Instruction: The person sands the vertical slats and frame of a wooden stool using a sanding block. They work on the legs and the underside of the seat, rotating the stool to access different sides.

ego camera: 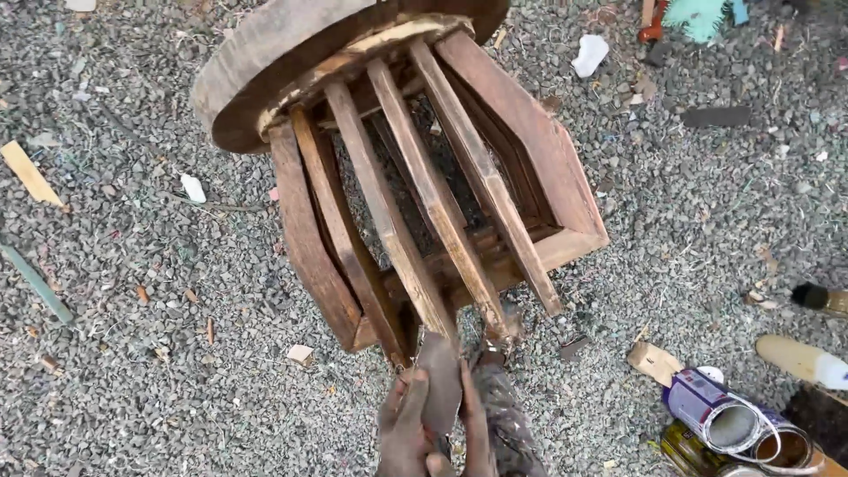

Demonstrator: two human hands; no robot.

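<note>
Head view, looking down onto gravel ground (132, 371).

A wooden stool (415, 177) lies tipped on its side, the round seat toward the top of the frame and the slatted legs pointing down toward the person. The wood is dark brown, with paler bare streaks along the slat edges.

Left hand (408, 428): at the bottom centre, fingers curled around a dark, flat, worn piece (440, 384) (looks like a scrap of sandpaper or cloth; cannot tell which). The top end of the piece meets the lower end of one slat, just beside the stool's bottom frame.

Right hand (495, 415): just to the right of the left, covered in dark stain; it reaches up to the end of the neighbouring slat. Whether its fingers grip anything cannot be told, as they blur into the wood.

Around:
- Open tin cans (733, 424) lying together at the lower right, one with a purple label, insides showing.
- A pale plastic bottle (804, 360) on its side near the right edge.
- A brush (817, 298) with a dark head, above the bottle.
- A scrap of wood (654, 362) between the stool and the cans.
- A white bit of litter (589, 55) at the top, beside the stool.
</note>
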